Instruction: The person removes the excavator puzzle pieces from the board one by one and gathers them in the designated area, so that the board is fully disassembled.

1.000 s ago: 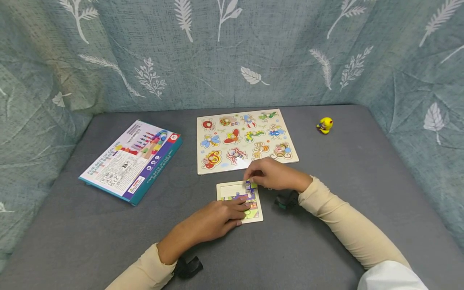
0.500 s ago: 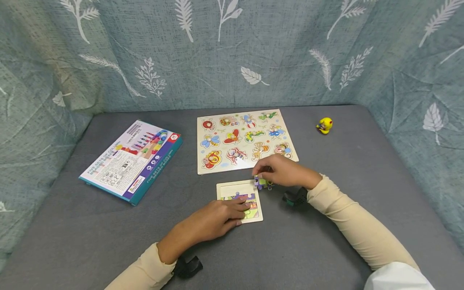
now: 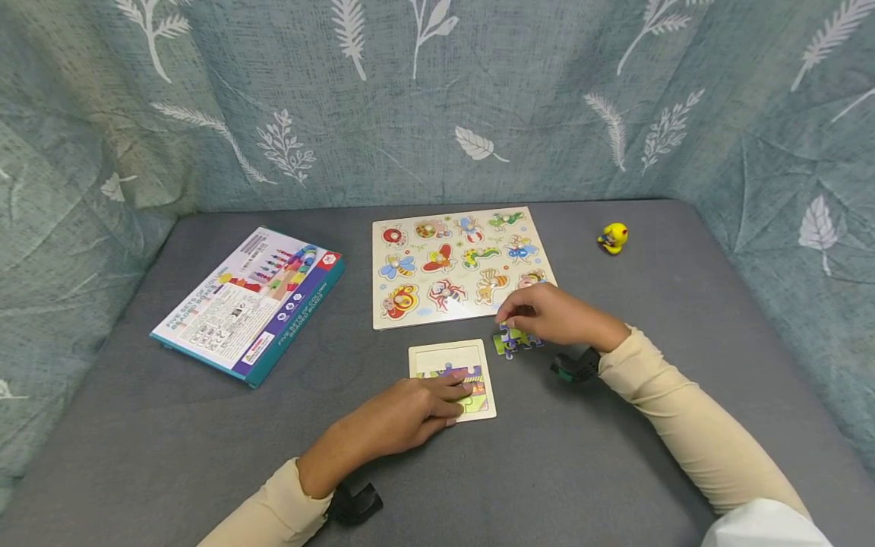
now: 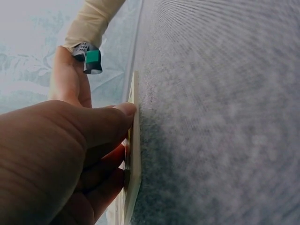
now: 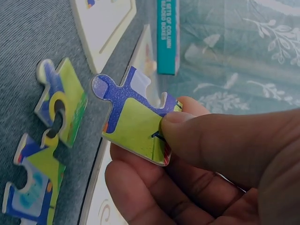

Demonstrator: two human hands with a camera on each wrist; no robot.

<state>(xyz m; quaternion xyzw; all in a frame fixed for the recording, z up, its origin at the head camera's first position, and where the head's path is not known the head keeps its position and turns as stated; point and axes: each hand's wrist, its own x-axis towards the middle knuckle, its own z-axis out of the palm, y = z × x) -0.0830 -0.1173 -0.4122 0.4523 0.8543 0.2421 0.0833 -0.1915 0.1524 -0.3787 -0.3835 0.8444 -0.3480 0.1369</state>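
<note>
My left hand (image 3: 417, 410) lies over a small wooden jigsaw tray (image 3: 489, 384), fingers extended across its assembled lower pieces. The tray's upper part shows bare wood. In the left wrist view, the thumb touches the tray's edge and the other fingertips rest on its face. To the right of the tray, my right hand (image 3: 557, 315) pinches a purple and green jigsaw piece (image 5: 133, 119) between thumb and fingers, held up off the table. Two loose jigsaw pieces, one with a yellow ring (image 5: 70, 96) and another with light blue (image 5: 35, 187), lie on the cloth below that hand.
Behind the tray lies a wooden insect peg puzzle (image 3: 420, 273), close to my right hand. A flat teal and white box (image 3: 246, 304) is at the left. A small yellow toy figure (image 3: 613, 237) stands at the far right. Patterned curtain surrounds the table.
My right hand has moved right, from the tray's upper right corner to the loose pieces beside it, with a jigsaw piece in its fingers. The left hand has stayed on the tray.
</note>
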